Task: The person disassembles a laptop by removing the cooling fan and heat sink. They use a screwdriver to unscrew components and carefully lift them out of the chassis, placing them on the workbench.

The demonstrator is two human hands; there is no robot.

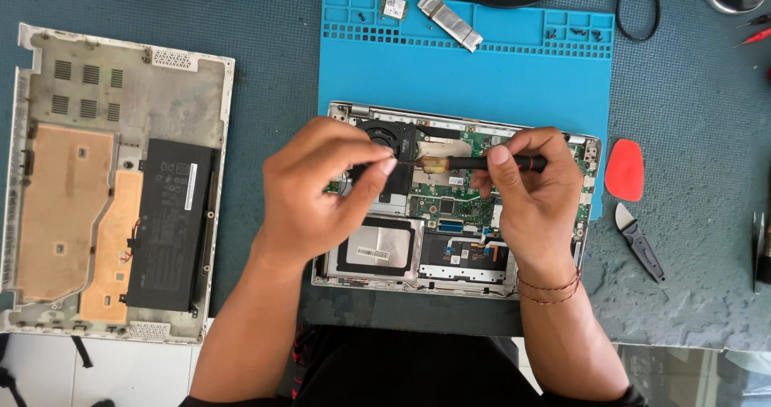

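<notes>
Opened laptop chassis [377,250] sits centre frame, half on the blue repair mat [466,70]. Right hand [534,194] fingers clenched round a screwdriver [490,163], tip near the cooling fan [387,134]. Left hand [321,190] pinches the shaft's tip (steadying it). Looks like fan screw work; next needs square seating. Bottom cover [112,182] left.

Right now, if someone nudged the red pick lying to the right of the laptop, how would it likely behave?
The red pick looks thin and flat, so it would probably slide rather than roll or tip. It seems very light, likely shifting at a slight touch, though the textured grey mat beneath may grip it somewhat. Lifting it probably means catching an edge with a fingernail.
</notes>
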